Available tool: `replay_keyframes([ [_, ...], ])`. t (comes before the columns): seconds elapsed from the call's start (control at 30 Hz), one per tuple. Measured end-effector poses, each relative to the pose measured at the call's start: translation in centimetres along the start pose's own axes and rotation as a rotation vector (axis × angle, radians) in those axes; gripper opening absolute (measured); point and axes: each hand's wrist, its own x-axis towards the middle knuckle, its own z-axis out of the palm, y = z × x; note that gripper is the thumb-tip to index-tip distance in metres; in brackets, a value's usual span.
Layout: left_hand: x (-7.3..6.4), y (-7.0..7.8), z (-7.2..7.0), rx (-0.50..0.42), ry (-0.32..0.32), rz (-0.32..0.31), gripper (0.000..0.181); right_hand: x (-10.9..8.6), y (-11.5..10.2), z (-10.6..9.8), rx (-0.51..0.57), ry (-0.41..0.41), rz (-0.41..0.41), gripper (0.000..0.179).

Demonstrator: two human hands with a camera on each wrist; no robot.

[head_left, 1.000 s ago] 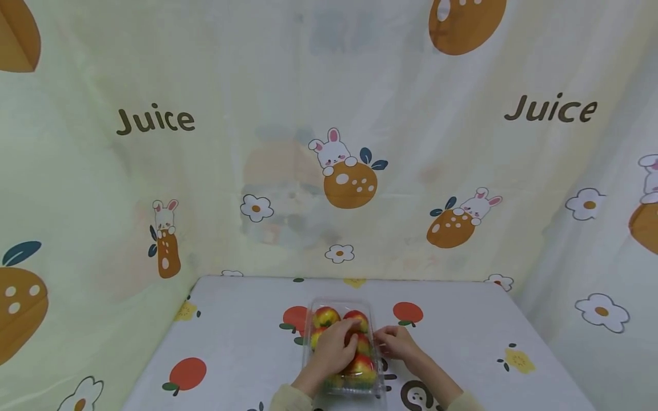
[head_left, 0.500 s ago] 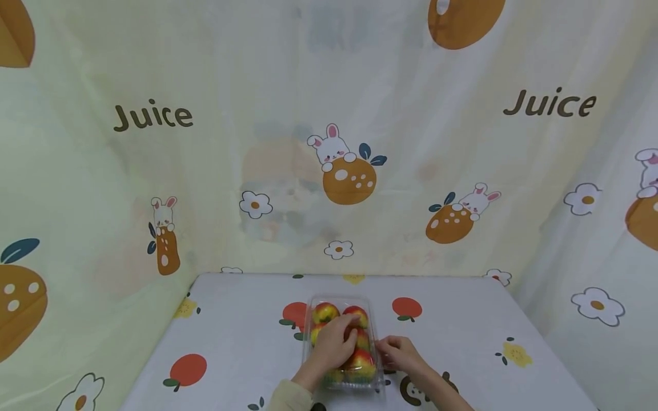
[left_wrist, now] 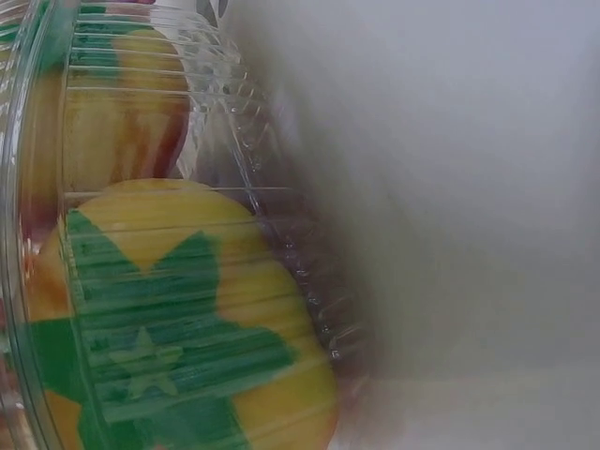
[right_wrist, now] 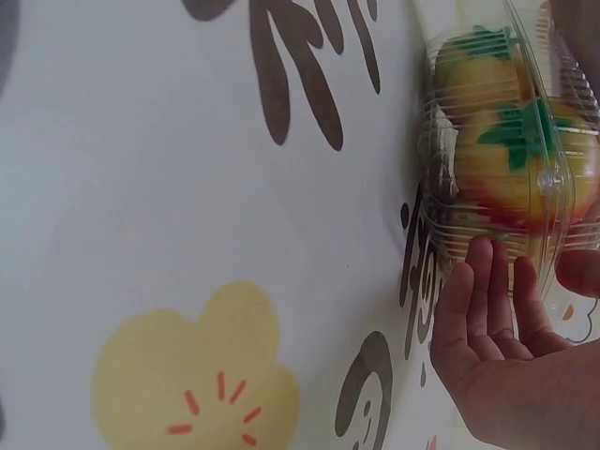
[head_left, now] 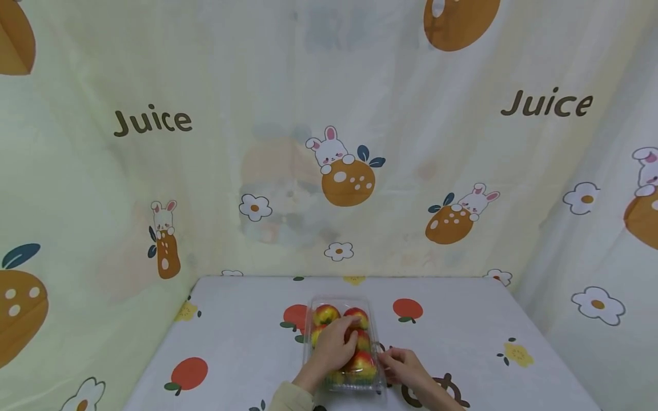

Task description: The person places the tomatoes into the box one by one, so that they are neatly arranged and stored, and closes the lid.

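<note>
A transparent plastic fruit box (head_left: 354,389) with a ribbed wall lies on the table, its lid down over several red-and-yellow apples (head_left: 326,314). My left hand (head_left: 333,345) rests on top of the lid with its fingers spread toward the far right apple. At the box's right side, near the front, my right hand (head_left: 403,368) pinches the rim. In the right wrist view its fingers (right_wrist: 480,281) stand below the rim and its thumb on the other side. The left wrist view shows green star-shaped patches on an apple (left_wrist: 272,281) through the wall.
A white cloth printed with fruit covers the table (head_left: 247,354). Patterned curtains (head_left: 288,74) hang behind it and along both sides, close to the table's edges.
My right hand has slid along the box's right rim toward the front. The left hand stays in place on the lid, and the box has not moved.
</note>
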Motion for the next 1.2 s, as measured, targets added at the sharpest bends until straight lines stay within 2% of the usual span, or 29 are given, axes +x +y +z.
replay_keyframes([
  [0.1,-0.1,0.0,0.1,0.006,0.012,0.019,0.03,-0.1,0.1,0.0,-0.02,0.012,0.012,0.025],
  [0.33,0.0,0.0,0.2,0.009,0.012,0.004,0.03,-0.6,0.2,0.3,-0.013,0.033,0.023,0.025],
  [0.47,-0.1,-0.1,0.3,0.006,0.005,-0.006,0.031,-0.9,0.6,0.3,0.0,0.019,0.029,0.024],
  [0.63,-0.2,0.0,0.3,0.005,0.001,-0.01,0.031,-1.7,1.2,-0.1,-0.009,-0.074,0.005,0.028],
  [0.83,-0.1,-0.1,0.3,0.013,0.02,0.025,0.03,-2.4,2.2,-1.1,-0.047,-0.234,-0.039,0.031],
  [0.9,-0.1,-0.1,0.3,0.016,0.018,0.018,0.03,-2.6,2.3,-1.1,-0.048,-0.257,-0.04,0.031],
  [1.0,0.0,-0.1,0.3,0.016,0.009,-0.005,0.031,-3.1,2.0,-0.7,-0.046,-0.23,-0.033,0.03],
  [1.2,0.0,0.1,0.1,0.018,0.015,-0.006,0.031,-3.3,1.6,-0.2,-0.02,-0.194,-0.041,0.024],
])
